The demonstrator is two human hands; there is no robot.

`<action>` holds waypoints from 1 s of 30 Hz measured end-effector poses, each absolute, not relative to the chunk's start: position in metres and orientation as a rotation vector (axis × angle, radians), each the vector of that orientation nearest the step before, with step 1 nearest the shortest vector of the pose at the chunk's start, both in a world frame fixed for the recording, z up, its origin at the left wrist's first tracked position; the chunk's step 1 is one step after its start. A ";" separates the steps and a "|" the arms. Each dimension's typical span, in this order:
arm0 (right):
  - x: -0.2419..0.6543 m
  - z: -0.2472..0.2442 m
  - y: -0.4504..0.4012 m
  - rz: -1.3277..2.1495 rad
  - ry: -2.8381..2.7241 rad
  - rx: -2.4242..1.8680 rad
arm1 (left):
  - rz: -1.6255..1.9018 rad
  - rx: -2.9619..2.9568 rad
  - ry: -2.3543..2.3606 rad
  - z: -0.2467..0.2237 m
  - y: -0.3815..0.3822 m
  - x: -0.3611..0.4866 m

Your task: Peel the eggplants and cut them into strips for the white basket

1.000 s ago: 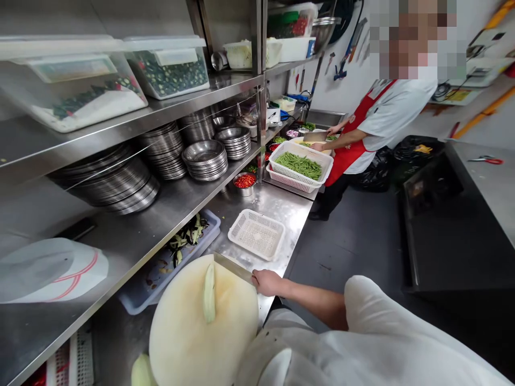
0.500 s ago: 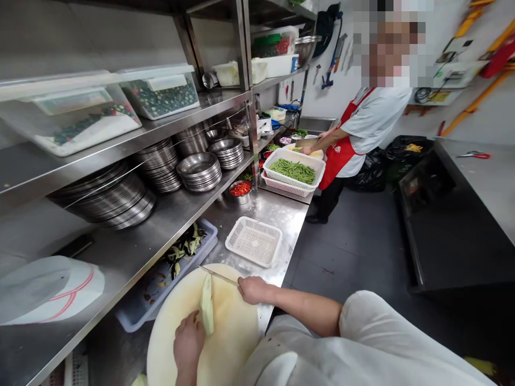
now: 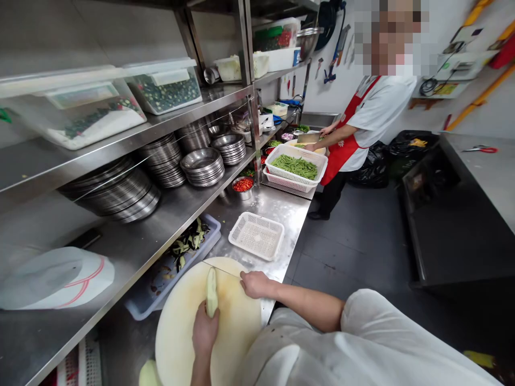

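On the round cutting board [image 3: 237, 316] lies a peeled eggplant [image 3: 211, 287], pale green and long, pointing away from me. My left hand [image 3: 205, 327] is wrapped around its near end. In my right hand [image 3: 254, 283] is a knife [image 3: 225, 271], seen nearly edge-on, its thin blade reaching across the far end of the eggplant. Whether the blade touches the eggplant, I cannot tell. Another pale peeled piece [image 3: 149, 373] shows at the board's lower left edge.
A blue-grey tray [image 3: 215, 234] holding dark peelings stands left of the board. Beyond is a white perforated basket [image 3: 257, 236]. Green beans [image 3: 295, 166] fill another basket, near a bowl of chopped red peppers [image 3: 243, 185]. A co-worker in a red apron [image 3: 345, 140] cuts at the counter's far end. Steel shelving [image 3: 169, 244] overhangs the left.
My left hand has moved from beside the eggplant to grip its near end, and the eggplant looks turned on the board. The view has shifted slightly. My right hand keeps the knife at the far end.
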State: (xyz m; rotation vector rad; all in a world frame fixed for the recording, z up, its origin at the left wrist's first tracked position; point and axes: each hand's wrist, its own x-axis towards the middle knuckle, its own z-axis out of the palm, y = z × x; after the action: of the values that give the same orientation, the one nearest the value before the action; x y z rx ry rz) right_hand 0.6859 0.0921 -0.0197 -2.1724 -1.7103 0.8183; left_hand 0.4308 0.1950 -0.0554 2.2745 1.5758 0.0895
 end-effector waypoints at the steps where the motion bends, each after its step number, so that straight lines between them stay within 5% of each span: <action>1: 0.687 -0.020 0.093 0.816 -1.714 -2.167 | 0.121 2.235 1.570 -0.055 0.198 0.426; 12: 0.704 -0.027 0.106 0.834 -1.675 -2.143 | -0.056 2.585 1.249 -0.034 0.208 0.390; 19: 0.704 -0.034 0.107 0.768 -1.734 -2.163 | 0.168 2.696 1.295 -0.073 0.175 0.432; 26: 0.699 -0.035 0.103 0.716 -1.753 -2.164 | 0.125 2.858 0.837 -0.056 0.185 0.422; 30: 0.698 -0.035 0.102 0.712 -1.747 -2.151 | 0.401 2.859 0.849 -0.067 0.180 0.423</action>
State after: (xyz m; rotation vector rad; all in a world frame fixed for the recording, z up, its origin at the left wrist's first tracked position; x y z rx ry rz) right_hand 0.6978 0.1021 -0.0346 -2.1506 -1.7470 0.7117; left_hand 0.4230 0.1805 -0.0667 2.8589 0.8487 0.4009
